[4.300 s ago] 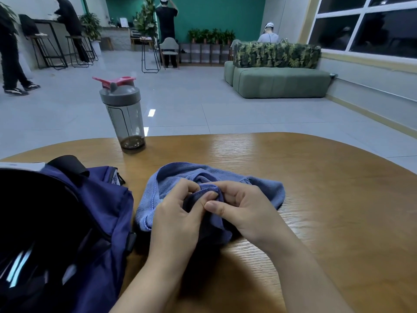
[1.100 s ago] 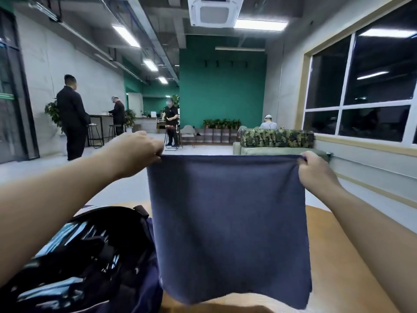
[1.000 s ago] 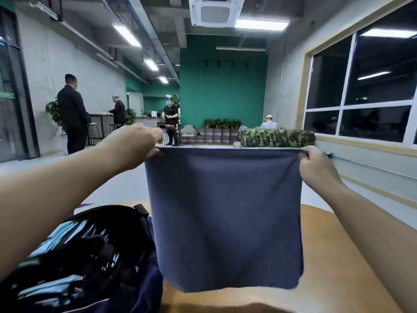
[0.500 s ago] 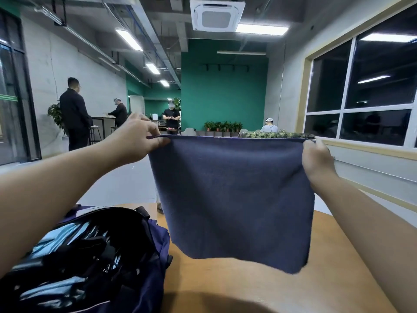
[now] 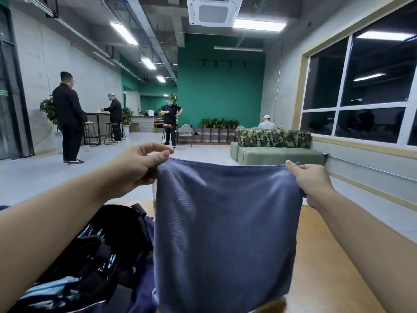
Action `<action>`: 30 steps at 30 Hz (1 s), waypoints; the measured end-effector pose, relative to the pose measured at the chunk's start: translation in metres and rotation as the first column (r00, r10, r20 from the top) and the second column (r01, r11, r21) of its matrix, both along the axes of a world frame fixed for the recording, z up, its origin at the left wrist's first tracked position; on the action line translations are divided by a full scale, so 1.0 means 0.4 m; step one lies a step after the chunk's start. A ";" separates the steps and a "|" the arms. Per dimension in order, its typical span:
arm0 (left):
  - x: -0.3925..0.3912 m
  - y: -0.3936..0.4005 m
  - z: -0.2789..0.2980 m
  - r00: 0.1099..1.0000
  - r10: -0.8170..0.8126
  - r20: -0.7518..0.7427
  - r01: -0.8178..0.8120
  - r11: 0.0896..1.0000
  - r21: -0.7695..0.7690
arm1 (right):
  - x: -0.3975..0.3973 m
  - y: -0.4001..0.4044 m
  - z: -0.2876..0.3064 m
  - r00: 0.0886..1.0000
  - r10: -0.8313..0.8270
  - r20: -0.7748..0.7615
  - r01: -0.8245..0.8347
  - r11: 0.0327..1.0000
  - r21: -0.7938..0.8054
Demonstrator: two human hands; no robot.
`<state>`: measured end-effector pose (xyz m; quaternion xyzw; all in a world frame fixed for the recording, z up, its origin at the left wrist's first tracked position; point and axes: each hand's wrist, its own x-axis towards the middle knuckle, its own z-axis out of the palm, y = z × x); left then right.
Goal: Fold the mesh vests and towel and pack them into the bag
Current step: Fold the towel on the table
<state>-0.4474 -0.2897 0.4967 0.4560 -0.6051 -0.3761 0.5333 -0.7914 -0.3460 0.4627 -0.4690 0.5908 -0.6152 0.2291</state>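
Square blue-grey microfibre towel (image 5: 225,222) held up flat, ready for folding.

Hanging above the round wooden table (image 5: 327,267), just right of the open navy fabric bag (image 5: 140,297); top corners pinched by left hand (image 5: 135,168) and right hand (image 5: 311,179). Best lowered evenly, edge kept taut, corners brought together squarely before the first fold.

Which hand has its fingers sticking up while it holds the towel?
The left hand: it pinches the towel corner, other fingers raised. The right hand has all fingers curled on its corner.
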 end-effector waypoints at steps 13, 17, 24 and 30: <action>-0.172 0.050 -0.017 0.857 -0.059 0.512 0.285 0.882 -0.376 | 0.243 0.147 0.075 0.767 0.536 -0.352 -0.576 0.817 -0.012; -0.185 0.047 -0.022 0.800 0.255 0.543 0.171 0.770 -0.614 | 0.261 0.177 0.083 0.688 0.480 -0.544 -0.599 0.799 -0.052; -0.190 0.059 -0.023 0.741 0.373 0.559 0.117 0.747 -0.655 | 0.260 0.178 0.069 0.626 0.406 -0.665 -0.564 0.826 -0.026; -0.175 0.065 -0.017 0.766 0.356 0.536 0.069 0.782 -0.619 | 0.263 0.205 0.075 0.585 0.618 -0.526 -0.705 0.707 0.046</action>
